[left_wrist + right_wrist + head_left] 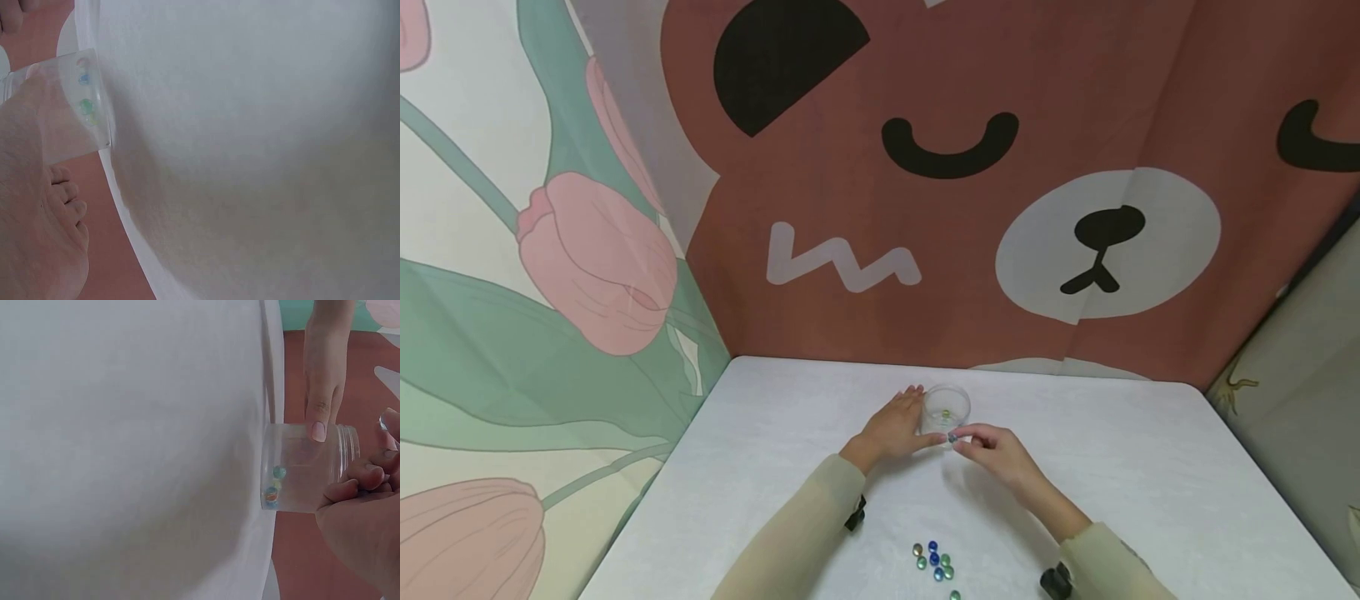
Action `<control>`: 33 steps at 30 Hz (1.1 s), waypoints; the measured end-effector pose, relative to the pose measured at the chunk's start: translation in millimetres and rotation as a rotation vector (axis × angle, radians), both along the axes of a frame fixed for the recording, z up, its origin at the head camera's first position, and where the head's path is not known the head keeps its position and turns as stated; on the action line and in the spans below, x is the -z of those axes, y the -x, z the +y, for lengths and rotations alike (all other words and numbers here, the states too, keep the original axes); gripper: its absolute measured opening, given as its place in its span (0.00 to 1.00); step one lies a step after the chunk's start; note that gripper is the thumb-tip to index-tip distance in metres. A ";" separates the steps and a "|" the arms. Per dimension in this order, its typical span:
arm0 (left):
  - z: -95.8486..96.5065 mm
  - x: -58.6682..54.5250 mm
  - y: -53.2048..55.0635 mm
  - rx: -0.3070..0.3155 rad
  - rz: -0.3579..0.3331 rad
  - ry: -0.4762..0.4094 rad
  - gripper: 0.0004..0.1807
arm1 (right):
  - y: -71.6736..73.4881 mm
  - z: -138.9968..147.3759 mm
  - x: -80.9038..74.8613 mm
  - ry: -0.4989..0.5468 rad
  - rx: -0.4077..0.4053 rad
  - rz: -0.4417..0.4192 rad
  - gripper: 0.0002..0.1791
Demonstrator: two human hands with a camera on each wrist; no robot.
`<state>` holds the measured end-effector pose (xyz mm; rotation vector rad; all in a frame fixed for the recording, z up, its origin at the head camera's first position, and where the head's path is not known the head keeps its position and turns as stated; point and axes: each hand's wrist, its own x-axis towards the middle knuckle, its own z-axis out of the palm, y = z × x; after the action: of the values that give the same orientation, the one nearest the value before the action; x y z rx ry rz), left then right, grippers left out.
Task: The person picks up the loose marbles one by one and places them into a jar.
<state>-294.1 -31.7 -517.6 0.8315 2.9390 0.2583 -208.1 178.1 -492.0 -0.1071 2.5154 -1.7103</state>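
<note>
A clear plastic jar (934, 422) with a threaded mouth stands upright near the table's far side. Several marbles (279, 472), green, blue and orange, lie at its bottom. My left hand (895, 429) holds the jar from the left, its thumb (318, 419) against the near wall and its fingers along the far left side. At the jar's near rim, my right hand (1000, 454) pinches a small glass marble (952, 437) between thumb and forefinger. In the right wrist view this marble shows only partly behind the fingers.
Several loose marbles (934, 559), blue, green and amber, lie on the white tablecloth (797, 408) nearer me, between the forearms. A brown curtain (850, 325) with a bear face hangs behind the table. A tulip-print curtain (602, 275) hangs on the left.
</note>
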 end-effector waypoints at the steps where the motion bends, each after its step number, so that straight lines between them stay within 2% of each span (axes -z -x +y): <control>1: -0.2 -0.2 0.0 0.002 0.002 -0.003 0.56 | 0.5 -0.4 -0.7 0.003 0.007 0.001 0.13; 11: -0.3 -2.3 -1.9 -0.001 0.000 -0.005 0.55 | 10.1 -3.2 -9.3 0.033 0.055 0.013 0.18; 22: -0.3 -6.1 -4.4 -0.004 -0.012 -0.010 0.54 | 26.6 -2.0 -9.7 0.052 0.103 0.004 0.19; 33: -1.4 -4.9 -2.6 0.013 -0.006 -0.008 0.55 | 31.5 -7.1 -14.5 0.045 0.126 0.009 0.20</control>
<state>-291.5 -33.1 -512.7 0.8481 2.9277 0.2709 -239.6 170.9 -477.5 0.0417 2.5408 -1.8160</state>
